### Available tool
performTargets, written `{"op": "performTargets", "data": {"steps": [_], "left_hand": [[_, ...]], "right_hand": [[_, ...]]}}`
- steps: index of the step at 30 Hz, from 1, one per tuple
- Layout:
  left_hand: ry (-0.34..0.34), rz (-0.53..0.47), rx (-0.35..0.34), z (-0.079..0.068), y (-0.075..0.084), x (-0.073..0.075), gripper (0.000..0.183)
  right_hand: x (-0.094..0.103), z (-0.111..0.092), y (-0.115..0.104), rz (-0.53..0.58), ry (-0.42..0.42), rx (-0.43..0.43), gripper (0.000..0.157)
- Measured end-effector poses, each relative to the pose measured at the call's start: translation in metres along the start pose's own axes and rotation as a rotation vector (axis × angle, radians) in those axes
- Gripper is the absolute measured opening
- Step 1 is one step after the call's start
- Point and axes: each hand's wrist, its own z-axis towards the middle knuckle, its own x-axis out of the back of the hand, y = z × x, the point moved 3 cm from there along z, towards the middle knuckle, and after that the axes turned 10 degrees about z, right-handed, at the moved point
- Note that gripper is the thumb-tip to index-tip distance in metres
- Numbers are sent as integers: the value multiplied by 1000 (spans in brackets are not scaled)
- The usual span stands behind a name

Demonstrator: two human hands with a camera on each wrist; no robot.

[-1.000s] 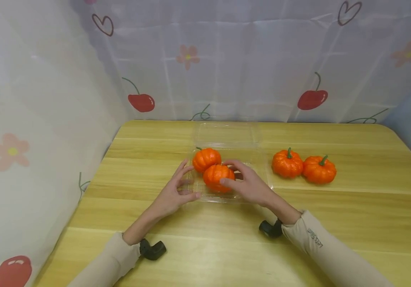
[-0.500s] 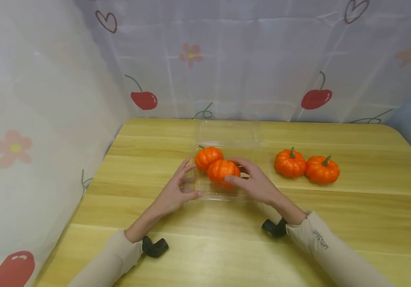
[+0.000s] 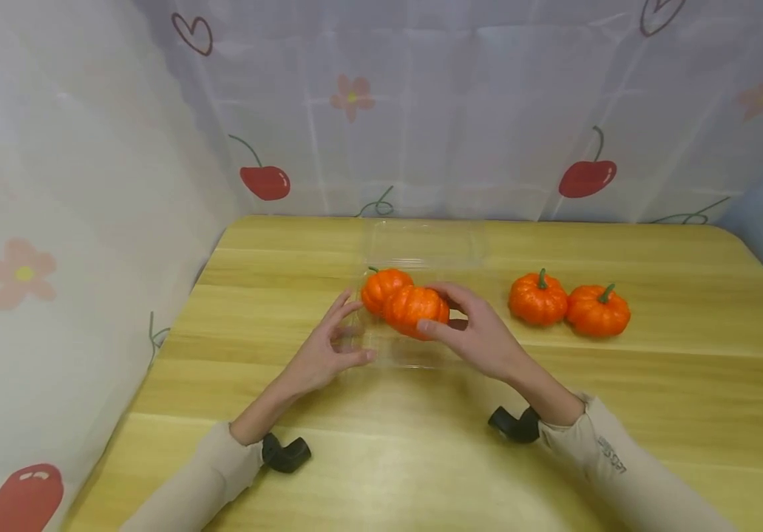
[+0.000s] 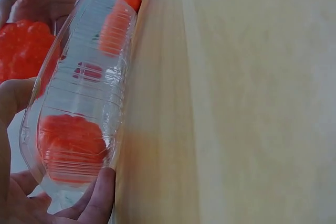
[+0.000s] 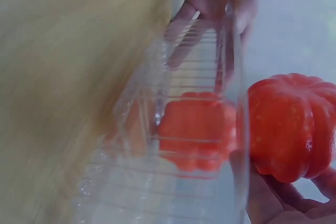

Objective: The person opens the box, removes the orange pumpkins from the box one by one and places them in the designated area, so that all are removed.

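Observation:
A clear plastic clamshell container [image 3: 415, 358] lies on the table, its lid [image 3: 424, 244] folded back. One small orange pumpkin [image 3: 387, 284] sits inside at the back left. My right hand [image 3: 481, 336] grips a second pumpkin [image 3: 418, 310], thumb in front and fingers behind. In the right wrist view this gripped pumpkin [image 5: 291, 127] shows above the container's rim, its stem out of sight. My left hand [image 3: 321, 351] holds the container's left end, with the thumb at the near rim and the fingers along the side wall in the left wrist view.
Two more orange pumpkins [image 3: 537, 299] with green stems stand side by side on the wooden table [image 3: 381, 458], right of the container. A patterned curtain [image 3: 448, 133] hangs behind the table and along its left. Dark camera mounts [image 3: 286, 453] stick out at both wrists.
My right hand has lifted the front pumpkin up and slightly right; it now overlaps the back one more. My left hand stays at the container's left end.

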Motion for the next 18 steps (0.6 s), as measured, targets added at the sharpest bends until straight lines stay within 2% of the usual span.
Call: {"op": "performTargets", "data": {"steps": [4, 12, 18], "left_hand": [[10, 8, 5, 2, -2, 1, 86], [16, 5, -12, 3, -5, 1, 84], [5, 3, -6, 3, -5, 0, 84]], "right_hand": [[-4, -5, -9, 28, -7, 41, 51], [-2, -14, -12, 9, -17, 55, 51], [4, -24, -9, 78, -4, 43, 52]]}}
